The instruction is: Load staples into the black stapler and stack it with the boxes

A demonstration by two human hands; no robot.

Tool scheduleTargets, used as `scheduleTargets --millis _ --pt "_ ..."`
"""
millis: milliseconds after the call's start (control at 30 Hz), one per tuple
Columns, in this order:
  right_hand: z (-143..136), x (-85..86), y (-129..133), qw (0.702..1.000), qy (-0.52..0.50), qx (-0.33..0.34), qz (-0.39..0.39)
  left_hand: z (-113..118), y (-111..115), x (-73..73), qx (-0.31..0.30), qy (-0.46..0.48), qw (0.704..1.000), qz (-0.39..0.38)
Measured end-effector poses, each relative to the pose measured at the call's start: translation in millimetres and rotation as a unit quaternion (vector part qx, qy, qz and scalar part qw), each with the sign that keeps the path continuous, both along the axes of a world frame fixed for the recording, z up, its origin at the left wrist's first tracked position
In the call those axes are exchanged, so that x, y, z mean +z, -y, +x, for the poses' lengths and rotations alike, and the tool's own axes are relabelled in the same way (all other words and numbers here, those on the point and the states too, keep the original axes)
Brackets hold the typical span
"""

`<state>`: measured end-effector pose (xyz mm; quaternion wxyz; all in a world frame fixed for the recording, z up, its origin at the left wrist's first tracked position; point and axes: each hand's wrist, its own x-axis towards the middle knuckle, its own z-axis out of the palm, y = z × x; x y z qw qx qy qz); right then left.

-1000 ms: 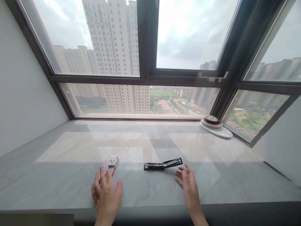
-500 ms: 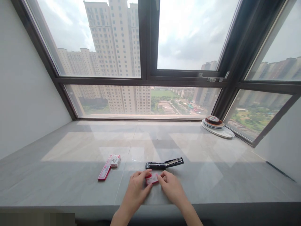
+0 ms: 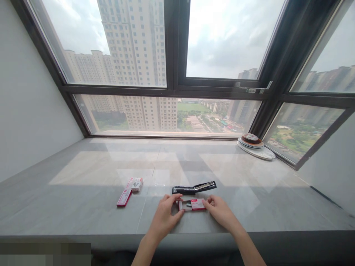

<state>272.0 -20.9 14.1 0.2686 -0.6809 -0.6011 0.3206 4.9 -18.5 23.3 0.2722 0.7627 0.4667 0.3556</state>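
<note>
My left hand (image 3: 166, 215) grips the white inner tray (image 3: 181, 205) of a small staple box, thumb at the near side and fingers at the far side. The box's red-and-white sleeve (image 3: 198, 204) is pinched at its right end by my right hand (image 3: 219, 211). The tray is partly out of the sleeve to the left, and a small dark strip (image 3: 189, 204), like staples, shows in it. Just beyond the box lies a black stapler (image 3: 184, 190), its top arm swung open to the right.
To the left lie a long pink-and-white box (image 3: 124, 198) and a small white box (image 3: 137, 184) with a picture on it. A stack of plates (image 3: 256, 150) stands in the far right corner. Dark-framed windows border the pale tiled ledge (image 3: 91, 207).
My right hand has moved right with the sleeve, away from my left hand. The staple box has slid open, so the tray and its contents now show.
</note>
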Motion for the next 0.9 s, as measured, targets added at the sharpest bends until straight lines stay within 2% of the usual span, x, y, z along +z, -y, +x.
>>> scheduleTargets --millis 100,200,333,433,567,733,900 --pt "-12.8 21.2 3.7 0.996 0.059 0.017 0.057 0.4 0.1 0.6 -0.002 -0.001 1.0 -0.004" --pt "-36.4 42.9 1.4 0.984 0.107 0.094 0.106 0.4 0.4 0.1 -0.005 -0.001 1.0 -0.002" --pt "-62.1 54.7 -12.3 0.962 0.195 0.162 0.1 0.1 1.2 -0.1 -0.002 -0.001 1.0 0.003" --pt "-68.1 54.5 -21.2 0.95 0.222 0.193 0.104 -0.3 2.3 1.0 0.003 0.001 1.0 0.005" --pt "-58.3 52.8 -19.7 0.952 0.163 0.216 0.142 -0.5 3.0 2.1 0.003 0.002 1.0 0.002" --pt "-24.5 40.2 -5.4 0.973 0.048 0.174 0.143 -0.1 3.1 2.1 0.0 -0.003 1.0 -0.002" --pt "0.1 22.8 5.2 0.984 0.01 0.129 0.122 -0.6 7.3 6.9 0.013 0.002 1.0 0.017"
